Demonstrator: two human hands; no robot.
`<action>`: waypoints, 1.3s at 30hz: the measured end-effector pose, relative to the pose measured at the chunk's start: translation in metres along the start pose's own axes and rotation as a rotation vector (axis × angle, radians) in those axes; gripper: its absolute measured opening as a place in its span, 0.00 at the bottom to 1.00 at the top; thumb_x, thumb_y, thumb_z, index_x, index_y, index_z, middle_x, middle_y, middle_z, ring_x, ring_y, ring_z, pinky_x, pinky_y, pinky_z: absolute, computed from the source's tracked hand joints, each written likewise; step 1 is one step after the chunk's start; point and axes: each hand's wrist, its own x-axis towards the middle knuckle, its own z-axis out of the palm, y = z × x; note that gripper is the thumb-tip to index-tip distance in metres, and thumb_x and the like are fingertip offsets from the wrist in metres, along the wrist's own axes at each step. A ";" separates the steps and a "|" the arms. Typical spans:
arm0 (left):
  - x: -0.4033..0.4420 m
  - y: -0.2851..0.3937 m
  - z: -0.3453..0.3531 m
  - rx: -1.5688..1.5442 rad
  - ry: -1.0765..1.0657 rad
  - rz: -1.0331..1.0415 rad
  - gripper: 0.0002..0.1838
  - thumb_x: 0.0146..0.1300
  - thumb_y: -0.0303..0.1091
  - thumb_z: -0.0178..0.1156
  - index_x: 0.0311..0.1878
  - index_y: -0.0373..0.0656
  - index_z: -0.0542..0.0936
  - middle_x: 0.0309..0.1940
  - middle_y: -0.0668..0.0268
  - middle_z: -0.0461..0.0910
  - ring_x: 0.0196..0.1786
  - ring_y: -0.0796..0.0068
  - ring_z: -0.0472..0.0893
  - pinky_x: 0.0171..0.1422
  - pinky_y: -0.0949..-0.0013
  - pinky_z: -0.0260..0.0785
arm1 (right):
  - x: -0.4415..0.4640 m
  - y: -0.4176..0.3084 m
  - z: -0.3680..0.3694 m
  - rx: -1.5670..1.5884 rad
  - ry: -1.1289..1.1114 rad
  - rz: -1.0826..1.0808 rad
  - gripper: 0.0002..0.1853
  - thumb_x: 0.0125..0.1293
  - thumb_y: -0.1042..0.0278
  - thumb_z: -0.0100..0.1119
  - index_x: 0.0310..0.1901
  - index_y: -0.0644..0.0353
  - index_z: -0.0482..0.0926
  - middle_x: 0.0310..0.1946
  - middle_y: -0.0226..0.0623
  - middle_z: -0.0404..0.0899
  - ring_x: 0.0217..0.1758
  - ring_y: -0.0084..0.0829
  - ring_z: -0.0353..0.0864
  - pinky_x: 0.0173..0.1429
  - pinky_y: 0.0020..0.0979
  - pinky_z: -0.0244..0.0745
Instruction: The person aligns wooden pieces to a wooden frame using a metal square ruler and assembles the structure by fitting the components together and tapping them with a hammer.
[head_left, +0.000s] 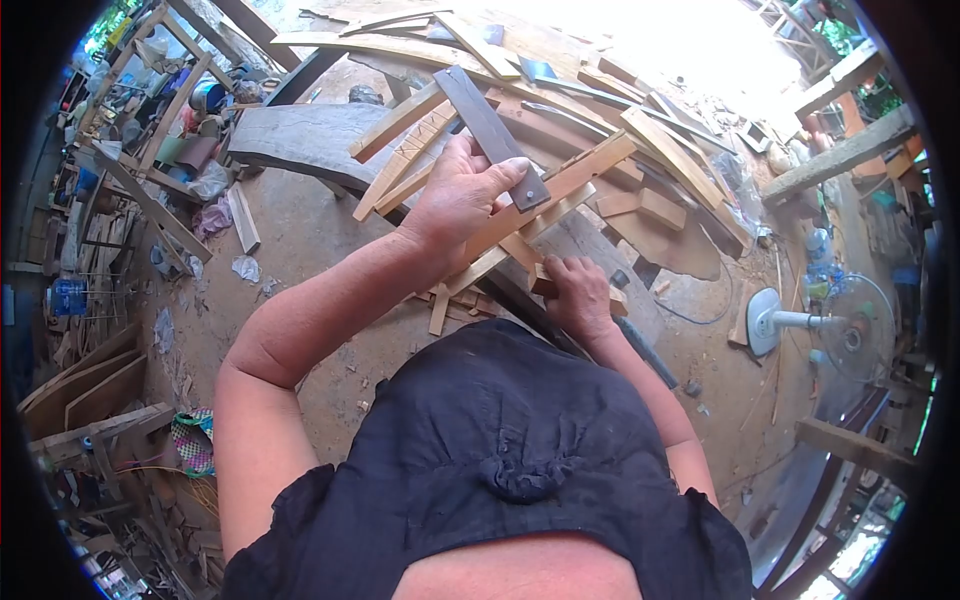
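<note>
My left hand (pixel 462 195) is closed around the lower part of a dark flat bar (pixel 478 108). The bar has straight edges and a small pale pin near its lower end, and it slants across a reddish-brown wooden rail (pixel 575 175). Whether the bar rests on that rail, I cannot tell. Lower and to the right, my right hand (pixel 580 298) is wrapped over a short wooden piece (pixel 543 281), whose ends show on both sides of the fingers. Pale wooden strips (pixel 475 272) cross beneath the rail between my hands.
A thick grey slab (pixel 300 135) lies at the left of the work spot. Cut boards and curved strips (pixel 690 175) pile up beyond my hands. To the right stands a fan (pixel 850 325) with a white base. Scrap wood and clutter line the left wall.
</note>
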 end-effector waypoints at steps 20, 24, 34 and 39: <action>-0.003 -0.005 -0.009 -0.038 0.027 0.013 0.20 0.66 0.31 0.57 0.58 0.41 0.63 0.39 0.65 0.79 0.28 0.82 0.79 0.28 0.79 0.73 | 0.014 -0.035 0.011 -0.033 -0.028 0.028 0.15 0.39 0.69 0.61 0.33 0.60 0.75 0.31 0.43 0.78 0.39 0.44 0.78 0.44 0.41 0.71; -0.001 -0.004 -0.010 -0.020 0.015 -0.003 0.20 0.66 0.31 0.57 0.58 0.40 0.64 0.39 0.65 0.79 0.28 0.82 0.79 0.29 0.79 0.73 | 0.004 -0.037 0.014 0.014 -0.027 0.068 0.16 0.39 0.68 0.62 0.34 0.60 0.74 0.32 0.43 0.78 0.40 0.44 0.78 0.45 0.41 0.72; -0.002 -0.003 -0.008 -0.013 0.024 0.020 0.19 0.66 0.32 0.57 0.56 0.39 0.65 0.39 0.64 0.79 0.30 0.81 0.80 0.30 0.79 0.74 | 0.015 -0.043 0.017 0.009 -0.079 0.074 0.17 0.40 0.68 0.61 0.35 0.60 0.73 0.33 0.45 0.79 0.41 0.45 0.78 0.46 0.43 0.72; 0.000 -0.004 -0.014 -0.021 0.025 0.030 0.19 0.66 0.31 0.58 0.56 0.38 0.65 0.39 0.65 0.79 0.31 0.81 0.80 0.30 0.79 0.74 | 0.014 -0.039 0.023 0.015 -0.040 0.073 0.18 0.40 0.68 0.61 0.37 0.61 0.73 0.32 0.44 0.78 0.40 0.45 0.79 0.45 0.42 0.72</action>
